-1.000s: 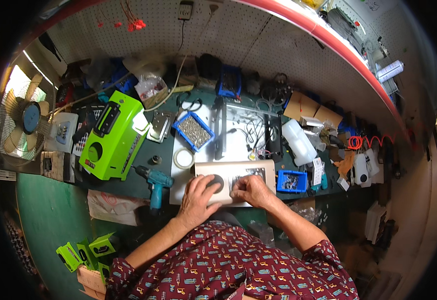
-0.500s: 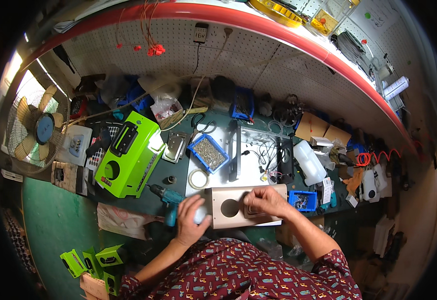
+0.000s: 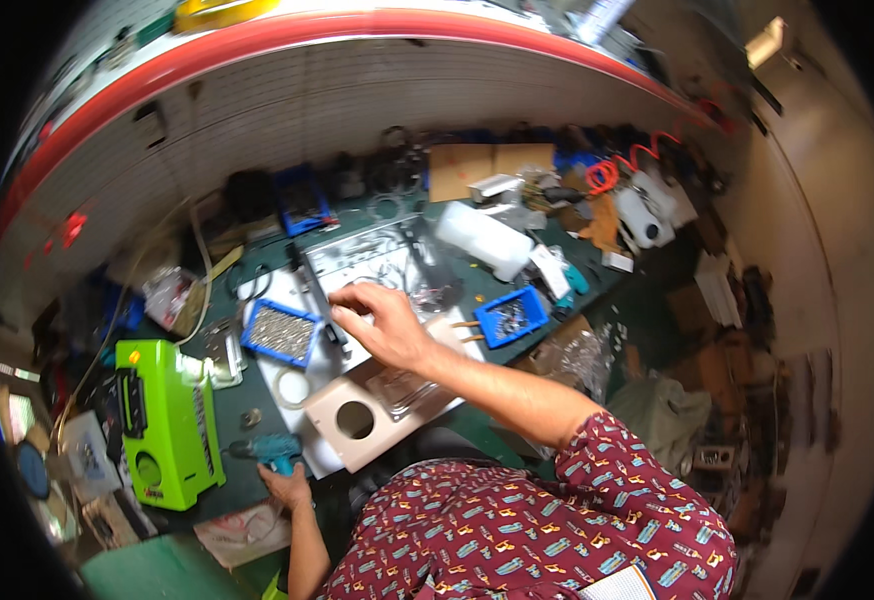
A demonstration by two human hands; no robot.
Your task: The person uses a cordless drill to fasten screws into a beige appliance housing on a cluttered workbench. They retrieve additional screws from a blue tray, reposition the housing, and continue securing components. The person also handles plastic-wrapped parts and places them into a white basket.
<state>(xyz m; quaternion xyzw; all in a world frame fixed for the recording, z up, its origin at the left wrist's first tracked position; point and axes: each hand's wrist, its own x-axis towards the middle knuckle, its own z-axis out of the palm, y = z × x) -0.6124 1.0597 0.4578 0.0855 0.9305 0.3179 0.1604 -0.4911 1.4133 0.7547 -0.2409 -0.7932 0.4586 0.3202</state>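
Observation:
My left hand is closed round the handle of a teal cordless drill at the bench's front edge; the bit end points left. My right hand hovers above the far side of a beige metal housing, thumb and fingers a little apart, with nothing visible in them. A large round hole and a recessed rectangular part show in the housing's face. Left of my right hand stands a blue tray of small metal screws. A roll of tape lies between tray and housing.
A bright green housing stands at left. Behind my right hand is a dark metal frame with cables. To the right are a white plastic container and a blue bin of small parts. A red-edged shelf overhangs the bench.
The view has swung right. My left hand has gone from beside the housing to the drill and grasped it. My right hand has lifted off the housing's recess and moved farther back.

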